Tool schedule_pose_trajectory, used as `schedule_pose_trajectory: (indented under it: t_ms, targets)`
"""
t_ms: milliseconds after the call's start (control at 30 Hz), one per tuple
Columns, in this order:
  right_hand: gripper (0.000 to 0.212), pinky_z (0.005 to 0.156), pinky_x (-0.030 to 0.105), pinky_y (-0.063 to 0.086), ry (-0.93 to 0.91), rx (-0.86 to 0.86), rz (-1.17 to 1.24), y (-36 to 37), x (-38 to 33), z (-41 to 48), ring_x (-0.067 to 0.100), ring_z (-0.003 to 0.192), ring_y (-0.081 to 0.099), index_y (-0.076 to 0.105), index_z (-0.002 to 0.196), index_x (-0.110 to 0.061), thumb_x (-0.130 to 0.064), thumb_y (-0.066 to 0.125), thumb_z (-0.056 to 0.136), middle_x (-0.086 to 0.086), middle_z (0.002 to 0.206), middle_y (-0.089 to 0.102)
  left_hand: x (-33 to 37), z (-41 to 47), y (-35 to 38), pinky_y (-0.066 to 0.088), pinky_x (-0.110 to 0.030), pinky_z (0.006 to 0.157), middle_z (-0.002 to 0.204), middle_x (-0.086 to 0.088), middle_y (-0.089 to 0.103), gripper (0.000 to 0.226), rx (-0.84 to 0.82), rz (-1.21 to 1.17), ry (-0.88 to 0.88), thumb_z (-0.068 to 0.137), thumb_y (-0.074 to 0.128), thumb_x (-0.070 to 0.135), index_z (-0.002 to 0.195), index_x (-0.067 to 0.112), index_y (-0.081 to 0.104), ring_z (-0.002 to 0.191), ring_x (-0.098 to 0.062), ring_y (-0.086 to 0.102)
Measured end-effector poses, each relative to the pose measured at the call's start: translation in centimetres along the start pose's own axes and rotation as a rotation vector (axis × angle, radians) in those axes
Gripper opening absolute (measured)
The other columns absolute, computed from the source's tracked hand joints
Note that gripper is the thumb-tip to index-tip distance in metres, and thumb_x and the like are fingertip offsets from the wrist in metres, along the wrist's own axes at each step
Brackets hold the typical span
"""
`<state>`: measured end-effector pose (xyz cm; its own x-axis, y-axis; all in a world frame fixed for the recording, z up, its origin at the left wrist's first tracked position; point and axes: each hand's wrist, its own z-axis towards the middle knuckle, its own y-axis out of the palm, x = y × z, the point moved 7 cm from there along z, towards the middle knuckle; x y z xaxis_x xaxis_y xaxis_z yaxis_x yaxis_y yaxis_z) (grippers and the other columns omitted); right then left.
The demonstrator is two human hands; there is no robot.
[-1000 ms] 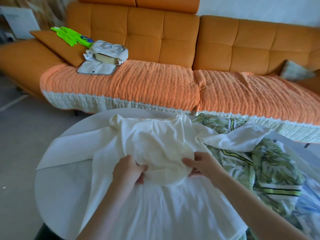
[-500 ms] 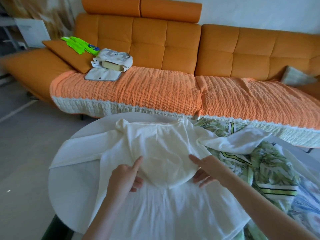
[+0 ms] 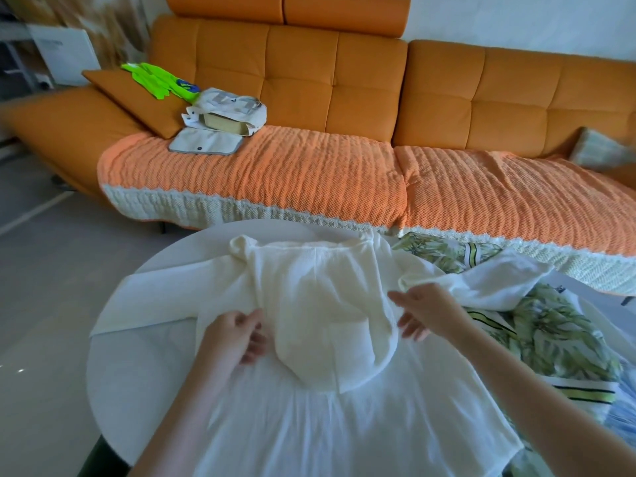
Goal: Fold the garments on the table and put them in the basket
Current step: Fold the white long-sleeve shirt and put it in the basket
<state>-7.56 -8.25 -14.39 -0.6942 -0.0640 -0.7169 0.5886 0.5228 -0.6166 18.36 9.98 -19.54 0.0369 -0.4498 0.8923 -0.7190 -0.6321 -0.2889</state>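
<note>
L hand (image 3: 234, 339) & R hand (image 3: 425, 311) now further apart over hoodie (image 3: 327, 297), grips slack

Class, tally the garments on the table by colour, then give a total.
White garment: 1
Green leaf-print garment: 1
Pale blue garment, only an edge showing: 1
Total: 3

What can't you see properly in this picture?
Head view:
- Basket: nowhere in the frame.
- Leaf-print garment: partly under the sleeve of the white hooded top, and cut off by the right edge.
- Table: mostly covered by the clothes.
- Pale bag on the sofa: contents too small to tell.
</note>
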Motion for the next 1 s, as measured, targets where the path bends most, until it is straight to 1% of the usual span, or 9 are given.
schedule_pose_trajectory:
  t_ms: [200,300,367,467,633,700,800,900,1000]
  targets:
    - [0.035,0.077,0.039,0.055,-0.068,0.238,0.040,-1.0,-2.8,8.4,0.025,0.068,0.064,0.066,0.092,0.007,-0.028,0.059,0.090,0.014,0.076,0.068,3.7,7.4,-1.9,0.051,-0.042,0.087,0.103,-0.012,0.068,0.034,0.254,0.133,0.153,0.086,0.060,0.026,0.115,0.009,0.056,0.094,-0.031,0.064]
    - [0.034,0.060,0.030,0.045,0.009,0.261,-0.042,-0.3,-3.0,12.1,0.023,0.060,0.053,0.061,0.081,0.001,-0.032,0.059,0.089,0.014,0.072,0.060,5.2,10.0,-1.1,0.047,-0.038,0.086,0.113,-0.015,0.064,0.044,0.261,0.152,0.202,0.086,0.062,0.029,0.122,0.007,0.048,0.102,-0.033,0.060]
    - [0.024,0.067,0.036,0.050,0.027,0.270,-0.045,0.3,-3.1,13.8,0.024,0.063,0.055,0.057,0.081,-0.006,-0.029,0.062,0.086,0.016,0.079,0.063,6.1,11.4,-0.7,0.043,-0.034,0.084,0.123,-0.016,0.057,0.056,0.283,0.161,0.215,0.086,0.065,0.028,0.131,0.005,0.041,0.110,-0.033,0.055]
    - [0.037,0.081,0.037,0.050,-0.017,0.345,0.099,0.7,-3.4,15.3,0.025,0.091,0.058,0.054,0.118,-0.008,-0.015,0.066,0.083,0.012,0.110,0.060,7.3,12.7,-0.5,0.042,-0.030,0.079,0.116,-0.011,0.059,0.054,0.323,0.139,0.307,0.083,0.067,0.021,0.131,0.012,0.043,0.103,-0.027,0.057]
    - [0.036,0.073,0.032,0.043,-0.193,0.548,0.106,-0.5,-4.1,15.8,0.020,0.087,0.052,0.052,0.121,-0.016,-0.012,0.058,0.086,-0.005,0.085,0.049,7.6,13.9,-0.8,0.042,-0.033,0.077,0.108,-0.008,0.060,0.022,0.443,0.253,0.454,0.087,0.060,0.015,0.109,0.015,0.059,0.096,-0.028,0.057]
    - [0.033,0.075,0.032,0.044,-0.149,0.474,-0.035,0.6,-3.7,16.4,0.026,0.097,0.056,0.054,0.121,-0.014,-0.012,0.054,0.088,0.003,0.099,0.057,7.3,14.3,0.2,0.040,-0.039,0.085,0.119,-0.014,0.048,0.026,0.455,0.438,0.439,0.089,0.058,0.016,0.115,0.015,0.056,0.105,-0.033,0.050]
    - [0.041,0.101,0.038,0.034,-0.212,0.483,-0.228,1.3,-4.6,15.7,0.029,0.124,0.040,0.046,0.134,-0.013,-0.019,0.049,0.093,0.014,0.134,0.045,8.2,12.0,1.2,0.033,-0.041,0.097,0.129,-0.014,0.044,0.035,0.518,0.603,0.578,0.090,0.056,0.019,0.125,0.015,0.055,0.118,-0.035,0.040]
    - [0.054,0.116,0.038,0.005,-0.439,0.393,-0.429,3.1,-6.9,11.3,0.024,0.144,0.008,0.028,0.146,-0.018,-0.039,0.039,0.098,0.008,0.155,0.016,8.6,7.3,3.9,0.026,-0.038,0.106,0.134,-0.012,0.050,0.039,0.284,0.624,0.843,0.092,0.042,0.031,0.121,0.013,0.061,0.130,-0.031,0.038]
    - [0.074,0.114,0.030,-0.005,-0.524,0.073,-0.531,7.3,-5.1,5.6,0.015,0.145,-0.010,0.009,0.150,-0.023,-0.066,0.015,0.089,-0.003,0.157,-0.007,4.1,4.2,6.7,0.007,-0.037,0.115,0.156,0.000,0.018,0.075,-0.066,0.801,0.728,0.084,0.010,0.066,0.143,0.028,0.037,0.146,-0.018,0.008]
